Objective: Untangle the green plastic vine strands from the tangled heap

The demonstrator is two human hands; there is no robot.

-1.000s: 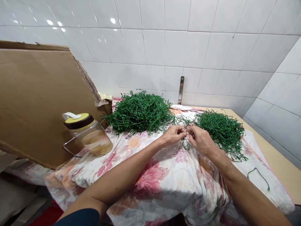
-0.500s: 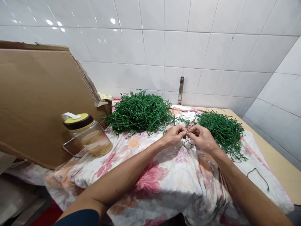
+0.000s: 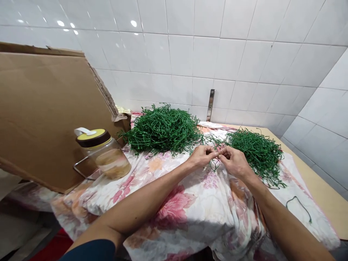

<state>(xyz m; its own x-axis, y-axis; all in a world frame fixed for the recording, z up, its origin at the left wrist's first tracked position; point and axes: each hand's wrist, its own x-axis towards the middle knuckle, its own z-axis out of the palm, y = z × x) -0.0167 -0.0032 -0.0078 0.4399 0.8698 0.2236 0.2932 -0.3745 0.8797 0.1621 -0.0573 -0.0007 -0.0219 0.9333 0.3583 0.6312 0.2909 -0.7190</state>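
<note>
My left hand (image 3: 202, 156) and my right hand (image 3: 233, 159) meet fingertip to fingertip over the flowered cloth (image 3: 174, 206). Both are closed in a pinch on a thin green cord (image 3: 214, 166), whose loop hangs just below the fingers. The part between the fingertips is too small to make out. Behind my left hand lies a big tangled heap of green cords (image 3: 164, 130). A smaller heap of green cords (image 3: 254, 152) lies right of my right hand, close to its wrist. Some loose strands lie between the heaps.
A jar (image 3: 104, 154) with a yellow and brown lid stands at left, before a large cardboard box (image 3: 51, 119). One single cord (image 3: 301, 206) lies at right on the cloth. A metal strip (image 3: 210, 105) stands against the tiled wall (image 3: 179, 54). The wooden tabletop (image 3: 320, 195) shows at the right edge.
The view has shifted slightly. My hands stay pinched together in nearly the same place, and the cord loop below them hangs in a slightly different shape.
</note>
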